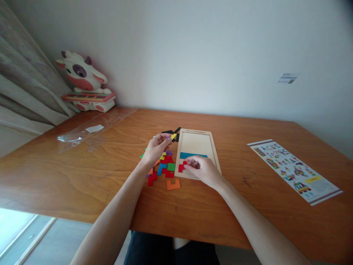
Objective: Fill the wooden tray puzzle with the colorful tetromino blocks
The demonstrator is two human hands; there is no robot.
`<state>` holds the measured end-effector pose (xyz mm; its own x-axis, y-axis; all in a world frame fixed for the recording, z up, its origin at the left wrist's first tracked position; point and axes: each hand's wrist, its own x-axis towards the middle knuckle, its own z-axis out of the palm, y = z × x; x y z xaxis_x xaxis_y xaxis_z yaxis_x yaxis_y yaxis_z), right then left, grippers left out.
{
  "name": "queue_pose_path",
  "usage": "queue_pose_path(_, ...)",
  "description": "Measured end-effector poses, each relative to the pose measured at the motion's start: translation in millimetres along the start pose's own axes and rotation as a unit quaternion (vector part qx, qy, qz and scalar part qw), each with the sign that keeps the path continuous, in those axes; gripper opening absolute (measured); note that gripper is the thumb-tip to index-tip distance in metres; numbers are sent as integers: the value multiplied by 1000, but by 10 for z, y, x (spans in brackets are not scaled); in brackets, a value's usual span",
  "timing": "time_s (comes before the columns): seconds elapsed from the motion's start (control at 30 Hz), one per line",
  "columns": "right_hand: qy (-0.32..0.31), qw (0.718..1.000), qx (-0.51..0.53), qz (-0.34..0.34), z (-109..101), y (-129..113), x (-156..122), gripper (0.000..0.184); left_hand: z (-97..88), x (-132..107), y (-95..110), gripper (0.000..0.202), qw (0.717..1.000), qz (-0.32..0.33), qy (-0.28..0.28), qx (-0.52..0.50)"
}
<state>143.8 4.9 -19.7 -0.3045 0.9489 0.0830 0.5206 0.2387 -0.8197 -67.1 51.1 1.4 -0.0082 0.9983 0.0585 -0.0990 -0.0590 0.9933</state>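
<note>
Wooden bench (110, 184), pale wall (193, 55). My left fingers (166, 142) pinch yellow piece (173, 136) above loose pile (171, 167); my right fingers (192, 169) grip red piece (181, 167) in tray (190, 131), near-left corner. Placing step, I judge; calls for seating red flat.

Lanes & blocks

Gap on table (234, 145) btwn tray (195, 143) & printed sheet (292, 171), open to back edge; R forearm (255, 217) bars it twd front edge. 2nd gap btwn piece pile (171, 167) & plastic bag (86, 135) twd back-L corner. Pile blocks tray's L side; R hand (204, 169) covers its nr-R corner.
</note>
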Motion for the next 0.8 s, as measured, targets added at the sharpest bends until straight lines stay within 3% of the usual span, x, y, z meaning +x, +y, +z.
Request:
queue_pose_path(0.17,6,997,-58,-52,17,23,-1,14,0,10,-6,37,1000,-4,11,-7)
queue_pose_path(0.5,-13,999,-19,-40,-20,-7,-24,16,-21,18,1,38,999,-4,29,-42)
queue_pose_path(0.63,11,990,-94,-106,24,-95,-72,13,-33,22,5,38,997,-14,35,-63)
queue_pose_path(0.8,-2,966,-149,-211,258,-234,-157,12,-48,30,-12,38,998,-29,29,-56)
